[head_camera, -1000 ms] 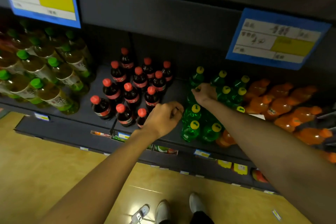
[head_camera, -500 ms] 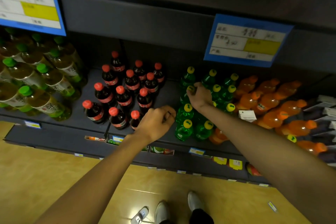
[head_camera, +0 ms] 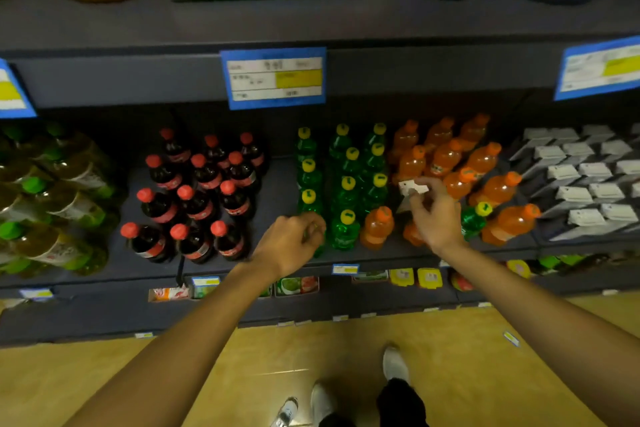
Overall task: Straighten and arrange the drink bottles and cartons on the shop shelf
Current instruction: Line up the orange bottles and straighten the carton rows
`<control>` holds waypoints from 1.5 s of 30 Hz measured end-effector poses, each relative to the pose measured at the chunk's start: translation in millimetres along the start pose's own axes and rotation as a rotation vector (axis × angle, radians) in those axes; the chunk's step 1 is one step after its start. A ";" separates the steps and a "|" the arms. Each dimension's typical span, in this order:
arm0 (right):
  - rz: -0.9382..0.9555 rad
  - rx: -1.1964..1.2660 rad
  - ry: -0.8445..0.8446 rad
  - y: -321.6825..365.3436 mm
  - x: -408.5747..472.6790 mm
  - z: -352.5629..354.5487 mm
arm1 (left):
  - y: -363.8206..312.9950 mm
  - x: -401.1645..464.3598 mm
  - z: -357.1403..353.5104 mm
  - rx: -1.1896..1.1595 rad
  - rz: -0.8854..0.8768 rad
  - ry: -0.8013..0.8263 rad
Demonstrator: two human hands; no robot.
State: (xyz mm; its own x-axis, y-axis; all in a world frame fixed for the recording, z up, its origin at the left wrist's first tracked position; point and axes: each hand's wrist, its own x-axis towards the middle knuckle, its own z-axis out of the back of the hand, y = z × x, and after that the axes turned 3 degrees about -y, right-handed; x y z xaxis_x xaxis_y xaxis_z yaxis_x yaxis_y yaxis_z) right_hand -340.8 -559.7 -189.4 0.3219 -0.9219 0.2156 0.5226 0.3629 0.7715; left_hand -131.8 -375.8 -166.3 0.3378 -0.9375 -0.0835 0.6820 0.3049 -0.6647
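The left hand (head_camera: 289, 243) curls round the front green bottle (head_camera: 313, 236) (mostly hidden behind it) at the shelf (head_camera: 277, 180) edge. The right hand (head_camera: 434, 215) pinches a white tag (head_camera: 412, 188) among orange bottles (head_camera: 450, 156); cola bottles (head_camera: 197, 194) stand left.

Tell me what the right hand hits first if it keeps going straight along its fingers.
Likely the white tag at the fingertips of the right hand, then the orange bottles behind it. Depth is unclear, so the fingers may already be touching the tag.
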 end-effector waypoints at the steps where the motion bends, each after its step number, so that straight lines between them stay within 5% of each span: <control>1: -0.013 -0.006 -0.018 -7.2 -2.5 10.0 | -7.2 3.5 -6.4 0.016 -0.013 0.012; 11: -0.127 0.059 -0.080 -76.7 -15.0 85.0 | -71.2 43.1 -64.4 0.112 -0.107 0.025; 24: -0.167 -0.042 -0.052 -152.6 -14.4 149.6 | -95.0 86.7 -101.1 0.188 0.116 -0.050; 45: -0.147 -0.012 0.074 -160.8 11.9 137.0 | -89.7 114.9 -135.3 0.337 0.239 0.161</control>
State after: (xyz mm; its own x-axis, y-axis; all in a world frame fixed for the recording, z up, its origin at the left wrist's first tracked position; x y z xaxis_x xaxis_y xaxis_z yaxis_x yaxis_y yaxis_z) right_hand -529.2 -647.5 -228.8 0.2981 -0.9529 0.0561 0.5776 0.2269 0.7841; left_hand -241.9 -533.5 -216.7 0.4248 -0.8400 -0.3377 0.7793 0.5291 -0.3358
